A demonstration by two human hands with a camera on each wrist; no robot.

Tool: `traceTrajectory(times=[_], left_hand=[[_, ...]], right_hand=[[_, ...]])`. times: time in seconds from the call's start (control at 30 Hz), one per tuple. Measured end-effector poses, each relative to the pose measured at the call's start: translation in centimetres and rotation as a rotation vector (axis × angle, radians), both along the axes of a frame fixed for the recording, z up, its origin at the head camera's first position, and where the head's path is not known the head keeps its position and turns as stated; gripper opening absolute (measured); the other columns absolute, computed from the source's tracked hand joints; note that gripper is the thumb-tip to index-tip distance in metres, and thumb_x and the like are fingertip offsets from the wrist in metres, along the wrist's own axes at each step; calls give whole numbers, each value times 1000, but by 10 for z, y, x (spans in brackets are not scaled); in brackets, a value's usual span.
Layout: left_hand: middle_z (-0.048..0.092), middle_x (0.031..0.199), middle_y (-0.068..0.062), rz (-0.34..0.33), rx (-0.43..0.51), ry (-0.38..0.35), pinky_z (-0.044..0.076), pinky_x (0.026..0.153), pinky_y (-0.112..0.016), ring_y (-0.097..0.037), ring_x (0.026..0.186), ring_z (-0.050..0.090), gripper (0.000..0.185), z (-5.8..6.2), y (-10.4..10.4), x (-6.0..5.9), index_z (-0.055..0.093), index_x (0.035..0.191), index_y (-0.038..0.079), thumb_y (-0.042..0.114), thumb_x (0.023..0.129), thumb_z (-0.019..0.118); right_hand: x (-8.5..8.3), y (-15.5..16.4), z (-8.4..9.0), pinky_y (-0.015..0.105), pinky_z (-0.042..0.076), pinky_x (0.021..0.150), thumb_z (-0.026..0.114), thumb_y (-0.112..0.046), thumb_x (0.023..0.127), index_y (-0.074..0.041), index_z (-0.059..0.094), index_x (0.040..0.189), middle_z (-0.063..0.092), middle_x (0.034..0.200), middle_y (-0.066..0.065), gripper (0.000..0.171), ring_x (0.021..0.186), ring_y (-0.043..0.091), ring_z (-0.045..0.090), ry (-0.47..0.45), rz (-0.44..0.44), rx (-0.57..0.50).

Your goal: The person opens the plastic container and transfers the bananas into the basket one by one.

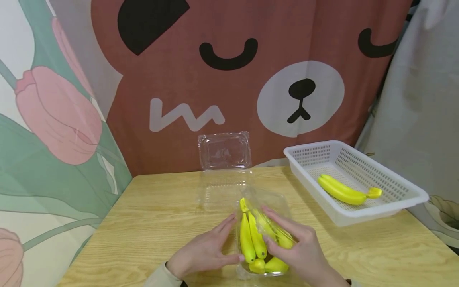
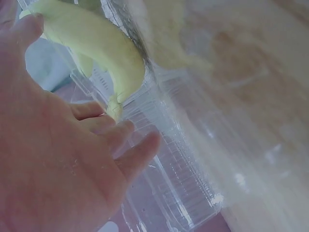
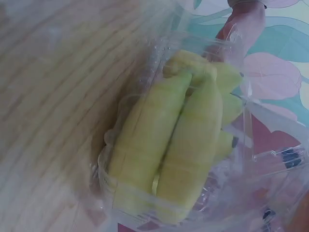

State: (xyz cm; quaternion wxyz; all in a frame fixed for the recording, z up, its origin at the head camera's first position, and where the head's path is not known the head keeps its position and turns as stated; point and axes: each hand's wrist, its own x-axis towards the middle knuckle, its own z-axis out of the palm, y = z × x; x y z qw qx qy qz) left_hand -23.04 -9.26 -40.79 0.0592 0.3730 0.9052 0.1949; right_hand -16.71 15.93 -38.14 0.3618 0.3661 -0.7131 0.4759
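A clear plastic clamshell box [image 1: 241,274] stands near the table's front, with several yellow bananas [image 1: 247,239] in it. My left hand [image 1: 206,249] is at the box's left side, its fingers fairly straight and thumb tip touching the front left edge. Over the right part of the bananas, my right hand [image 1: 305,247] pinches the tilted clear lid [image 1: 274,199] between thumb and fingers. In the left wrist view the left hand [image 2: 67,159] is spread beside a banana [image 2: 104,43]. In the right wrist view, two large bananas [image 3: 145,140] show through the plastic.
Behind the filled box, a second clear clamshell [image 1: 226,195] lies with its lid upright against the bear-print curtain [image 1: 172,147]. A white perforated basket [image 1: 312,199] on the right holds one yellow banana [image 1: 340,190]. All stand on a wood-grain table [image 1: 143,223].
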Motion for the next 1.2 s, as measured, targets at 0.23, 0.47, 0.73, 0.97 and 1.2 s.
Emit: traceTrajectory(times=[0.23, 0.47, 0.73, 0.97, 1.2], left_hand=[[12, 164, 2, 1, -11, 4, 45, 102, -47, -27, 135, 42, 100, 1, -1, 0, 17, 159, 14, 78, 86, 45], [12, 164, 4, 20, -34, -6, 45, 102, -47, -26, 135, 42, 101, 5, -2, 1, 15, 159, 17, 79, 85, 44], [10, 164, 4, 18, -48, -27, 45, 102, -45, -26, 135, 42, 103, 5, -2, -1, 12, 160, 17, 81, 85, 42], [10, 164, 3, 23, -54, -28, 44, 103, -45, -25, 136, 41, 104, 5, -2, -1, 12, 160, 17, 82, 84, 41], [10, 164, 3, 22, -54, -34, 43, 104, -46, -26, 137, 40, 104, 7, -2, -1, 12, 160, 16, 82, 84, 41]], right_hand=[[10, 7, 10, 27, 39, 105, 78, 4, 73, 8, 56, 133, 56, 135, 23, 63, 128, 25, 52, 13, -53, 80], [17, 18, 16, 25, 28, 113, 73, -5, 77, 1, 53, 139, 48, 145, 18, 65, 135, 27, 43, 12, -160, 229], [22, 32, 25, 20, 29, 110, 70, -3, 73, -8, 54, 137, 46, 147, 12, 67, 133, 24, 43, -6, -254, 282], [29, 44, 28, 18, 27, 110, 73, 0, 73, -12, 54, 137, 45, 148, 9, 68, 135, 21, 40, -102, -315, 268], [31, 55, 29, 17, 29, 109, 76, 2, 75, -12, 56, 132, 46, 146, 6, 62, 133, 17, 42, -170, -356, 247]])
